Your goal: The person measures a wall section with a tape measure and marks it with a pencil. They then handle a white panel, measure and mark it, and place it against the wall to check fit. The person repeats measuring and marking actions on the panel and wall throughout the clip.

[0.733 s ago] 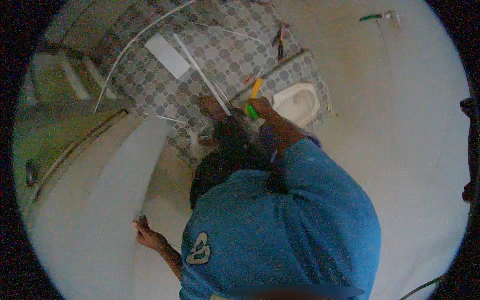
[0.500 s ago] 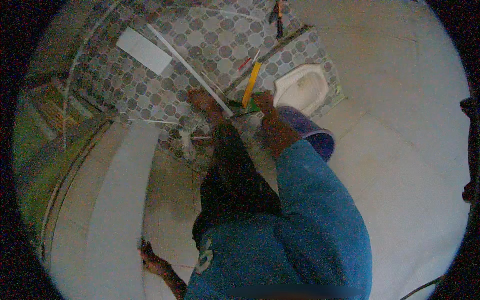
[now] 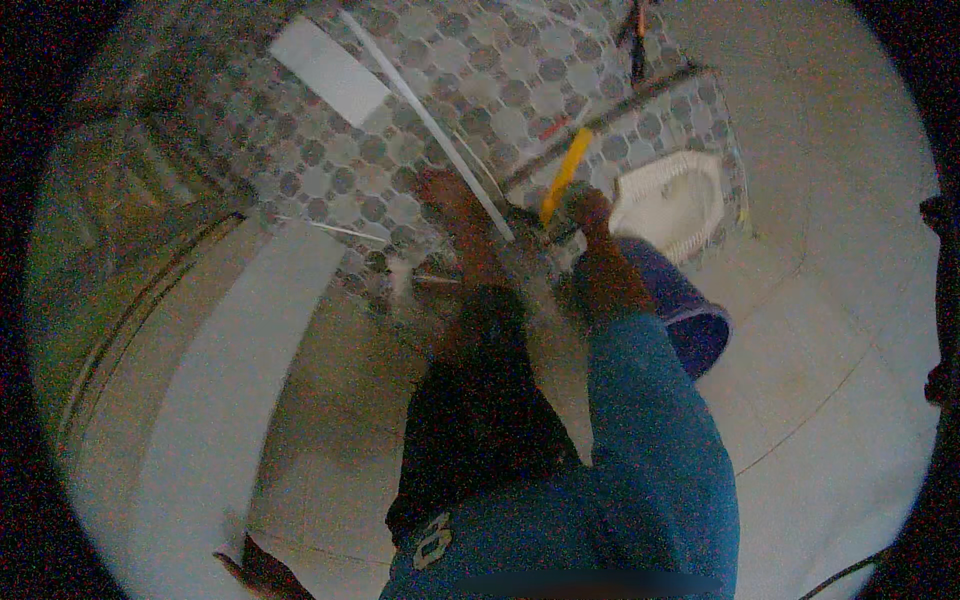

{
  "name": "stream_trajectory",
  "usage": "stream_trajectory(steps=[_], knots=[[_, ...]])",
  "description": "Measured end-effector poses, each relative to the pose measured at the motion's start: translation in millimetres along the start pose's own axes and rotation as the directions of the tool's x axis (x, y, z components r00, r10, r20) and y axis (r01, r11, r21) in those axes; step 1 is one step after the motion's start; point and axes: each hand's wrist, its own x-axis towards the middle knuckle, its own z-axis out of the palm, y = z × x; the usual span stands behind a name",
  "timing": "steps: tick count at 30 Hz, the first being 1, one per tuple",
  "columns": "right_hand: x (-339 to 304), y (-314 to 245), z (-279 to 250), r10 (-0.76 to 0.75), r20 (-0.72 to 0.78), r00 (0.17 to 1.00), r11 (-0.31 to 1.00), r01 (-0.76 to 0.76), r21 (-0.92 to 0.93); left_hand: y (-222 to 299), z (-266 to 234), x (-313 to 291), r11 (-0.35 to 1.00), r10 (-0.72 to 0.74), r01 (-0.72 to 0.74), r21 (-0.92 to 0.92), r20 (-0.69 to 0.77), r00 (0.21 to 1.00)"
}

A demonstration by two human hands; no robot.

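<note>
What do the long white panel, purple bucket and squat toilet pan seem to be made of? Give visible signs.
Long white panel: possibly matt plastic, evenly pale; blur leaves doubt.
Purple bucket: likely smooth plastic, purple inside and out.
Squat toilet pan: probably glazed ceramic, pale with moulded ribs.

1. A blue top [image 3: 560, 535], plain and loose, creased in places.
2. Its right sleeve [image 3: 655, 390], the same blue, wide at the shoulder, narrower toward its end, stopping short of the wrist.
3. A pale, dark-edged patch [image 3: 432, 541] low at the left.
4. Black legwear [image 3: 470, 400], tapering downward.
5. Both hands [image 3: 588, 208] bare.
</note>
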Motion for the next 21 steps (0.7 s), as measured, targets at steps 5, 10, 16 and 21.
stream_trajectory(steps=[5,10,16,21], knots=[[-43.8,-157.2,-145.7,-0.361,-0.337,0.87,0.916,0.398,0.048,-87.7,-33.5,14.0,0.947,-0.311,0.292,-0.132,-0.16,0.937],[-93.3,-427.0,-452.4,-0.379,0.097,0.921,0.726,0.23,0.648,-75.1,-92.6,63.6,0.927,-0.285,0.19,-0.322,-0.277,0.918],[-236.1,-690.3,-774.1,-0.804,-0.405,0.435,0.117,0.784,0.61,-1.4,-181.4,73.3,0.113,-0.501,-0.189,-0.975,-0.22,0.837],[-323.3,-839.8,-901.2,-0.642,-0.709,-0.29,-0.488,0.869,0.087,-22.9,-203.5,90.3,0.114,-0.437,-0.178,-0.977,-0.21,0.875]])
